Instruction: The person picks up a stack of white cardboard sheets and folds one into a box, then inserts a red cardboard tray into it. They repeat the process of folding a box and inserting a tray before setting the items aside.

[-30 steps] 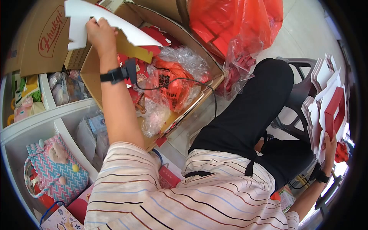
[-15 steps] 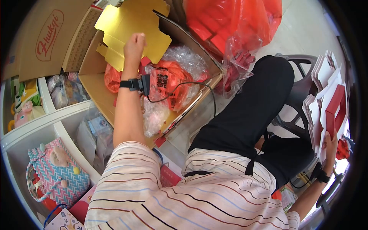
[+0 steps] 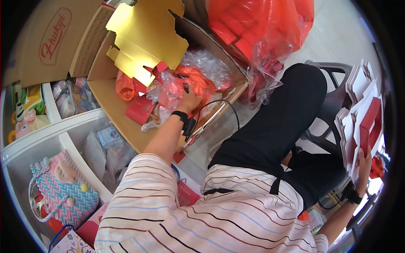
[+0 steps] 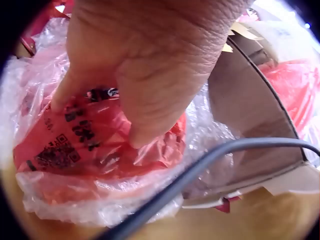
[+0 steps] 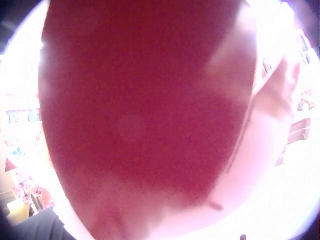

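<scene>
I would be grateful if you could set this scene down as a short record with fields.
left hand: fingers and thumb grip printed red plastic
right hand: holds a red box beside stacked white card
container: open cardboard box
gold card: unfolded, over the container's far side
shelf: white; woven pink-and-blue bag in one compartment

The pale floor [image 3: 335, 31] carries a cardboard box [image 3: 101, 92] and red bag [image 3: 257, 25].
</scene>
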`<state>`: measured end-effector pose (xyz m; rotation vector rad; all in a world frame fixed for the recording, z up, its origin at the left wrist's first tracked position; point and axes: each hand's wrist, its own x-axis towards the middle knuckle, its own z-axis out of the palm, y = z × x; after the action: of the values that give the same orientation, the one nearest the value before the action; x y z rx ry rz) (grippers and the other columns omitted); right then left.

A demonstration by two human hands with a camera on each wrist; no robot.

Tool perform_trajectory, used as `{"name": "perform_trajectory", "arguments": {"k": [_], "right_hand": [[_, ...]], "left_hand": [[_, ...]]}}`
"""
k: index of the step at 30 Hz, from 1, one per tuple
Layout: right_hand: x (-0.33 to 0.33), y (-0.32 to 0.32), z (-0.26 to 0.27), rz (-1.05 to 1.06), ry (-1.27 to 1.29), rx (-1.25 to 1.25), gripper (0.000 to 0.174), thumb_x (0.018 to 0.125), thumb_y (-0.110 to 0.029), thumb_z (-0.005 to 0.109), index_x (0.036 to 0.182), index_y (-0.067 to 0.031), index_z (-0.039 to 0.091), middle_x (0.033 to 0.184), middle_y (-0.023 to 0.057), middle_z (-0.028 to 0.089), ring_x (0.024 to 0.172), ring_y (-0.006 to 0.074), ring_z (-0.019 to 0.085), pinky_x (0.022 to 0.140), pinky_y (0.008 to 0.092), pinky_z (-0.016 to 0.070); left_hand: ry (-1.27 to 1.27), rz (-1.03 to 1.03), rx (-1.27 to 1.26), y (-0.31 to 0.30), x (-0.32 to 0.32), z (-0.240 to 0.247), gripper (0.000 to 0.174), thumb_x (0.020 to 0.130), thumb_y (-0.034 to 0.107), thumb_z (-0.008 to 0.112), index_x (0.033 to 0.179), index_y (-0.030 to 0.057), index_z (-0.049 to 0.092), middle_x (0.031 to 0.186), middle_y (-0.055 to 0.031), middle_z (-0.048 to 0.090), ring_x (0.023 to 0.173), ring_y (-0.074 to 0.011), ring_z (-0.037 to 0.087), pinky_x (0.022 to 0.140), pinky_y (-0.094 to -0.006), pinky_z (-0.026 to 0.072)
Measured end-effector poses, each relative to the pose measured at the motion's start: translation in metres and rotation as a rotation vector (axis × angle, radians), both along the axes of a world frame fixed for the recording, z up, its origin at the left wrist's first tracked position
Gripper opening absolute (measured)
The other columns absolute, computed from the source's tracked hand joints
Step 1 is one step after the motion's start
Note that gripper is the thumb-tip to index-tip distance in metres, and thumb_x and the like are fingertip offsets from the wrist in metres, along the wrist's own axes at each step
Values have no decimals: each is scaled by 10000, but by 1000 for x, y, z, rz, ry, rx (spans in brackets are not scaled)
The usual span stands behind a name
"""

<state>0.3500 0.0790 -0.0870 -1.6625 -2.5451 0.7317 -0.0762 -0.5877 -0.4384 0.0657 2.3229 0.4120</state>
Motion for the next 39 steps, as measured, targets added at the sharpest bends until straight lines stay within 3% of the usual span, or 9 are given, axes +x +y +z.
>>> {"name": "perform_trajectory", "arguments": {"k": [3, 4, 10, 22, 25, 28, 32, 33, 39], "right_hand": [[3, 5, -2, 0, 14, -18, 752, 1026, -327, 681, 1611, 15, 355, 745, -21, 546, 570, 60, 480, 501, 230, 361], [4, 7, -2, -2, 18, -26, 775, 1020, -332, 688, 1622, 8, 336, 748, -21, 549, 572, 65, 488, 500, 232, 371], [7, 8, -5, -12, 73, -62, 777, 1024, -335, 690, 1626, 2, 332, 747, -22, 550, 569, 65, 485, 504, 229, 372], [5, 6, -4, 12, 64, -43, 777, 1026, -336, 688, 1625, 6, 330, 752, -10, 564, 555, 64, 499, 487, 220, 386], [5, 5, -5, 19, 73, -29, 773, 1028, -335, 686, 1624, 6, 332, 750, -8, 564, 554, 65, 499, 487, 219, 385], [5, 6, -6, 16, 49, 2, 768, 1031, -339, 679, 1624, 6, 333, 747, -15, 558, 555, 64, 496, 486, 218, 381], [11, 13, -7, 10, 31, -19, 751, 1033, -342, 672, 1618, 1, 349, 739, -25, 545, 555, 60, 488, 483, 220, 372], [11, 13, -7, 12, 29, -20, 748, 1032, -343, 672, 1616, -1, 354, 738, -27, 543, 555, 59, 487, 482, 221, 370], [7, 11, -2, 15, 4, -24, 734, 1028, -336, 673, 1611, -9, 370, 732, -28, 538, 557, 58, 488, 489, 225, 372]], "left_hand": [[-184, -107, 5, 14, 3, 24, 1077, 913, 435, 657, 1680, 94, -18, 1589, -519, 73, 1393, -643, 405, 1201, -529, 371], [-151, -171, -5, 16, 5, 23, 1052, 921, 448, 641, 1677, 90, 3, 1529, -541, 229, 1387, -625, 431, 1188, -515, 389], [-298, -323, 85, 24, 3, 30, 874, 955, 469, 606, 1628, 49, 238, 1364, -434, 559, 1314, -549, 552, 1114, -517, 454], [-345, -398, 155, 16, 0, 46, 870, 994, 533, 587, 1615, -11, 314, 1544, -334, 471, 1426, -390, 515, 1164, -429, 418], [-170, -364, 297, -3, 6, 24, 749, 993, 473, 595, 1518, -45, 461, 1465, -342, 548, 1370, -402, 566, 1121, -433, 459], [-404, 78, 175, -8, -12, 29, 548, 990, 387, 596, 1353, -24, 596, 1320, -264, 668, 1228, -383, 653, 1071, -397, 492], [-42, 166, 194, -77, -18, -62, 536, 870, 258, 722, 1291, -53, 603, 1257, -303, 680, 1214, -425, 652, 1037, -441, 515], [56, 207, 203, -85, -17, -60, 541, 841, 225, 753, 1275, -60, 605, 1241, -313, 682, 1211, -436, 651, 1029, -452, 520], [95, 508, 97, -120, -21, -36, 789, 807, 215, 761, 1470, -44, 421, 1375, -316, 617, 1303, -437, 591, 1121, -454, 454]]}}
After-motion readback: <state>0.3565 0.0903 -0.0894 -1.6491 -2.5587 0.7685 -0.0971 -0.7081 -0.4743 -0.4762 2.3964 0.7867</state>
